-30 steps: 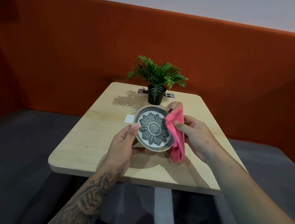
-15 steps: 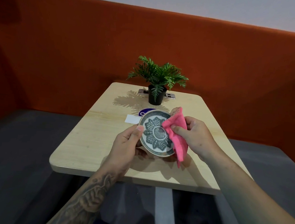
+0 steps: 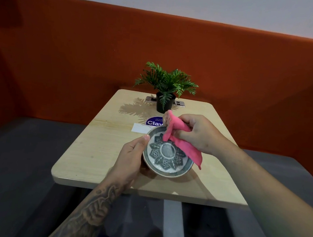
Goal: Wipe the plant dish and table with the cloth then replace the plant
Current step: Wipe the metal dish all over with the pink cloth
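Observation:
My left hand grips the left rim of a round grey-and-white dish with a flower pattern, held just above the light wooden table, face tilted up toward me. A pink cloth is bunched in my right hand and lies across the dish's upper right rim, one corner hanging past the edge. The green plant in its black pot stands upright at the far end of the table, apart from the dish.
A round purple sticker and a white card lie flat on the table behind the dish. A metal socket strip sits behind the pot. An orange padded backrest wraps the far side; grey bench seats flank the table.
The dish has tipped from nearly upright to facing upward and dropped closer to the table. The right hand slid the cloth to the dish's upper rim. The purple sticker came into sight.

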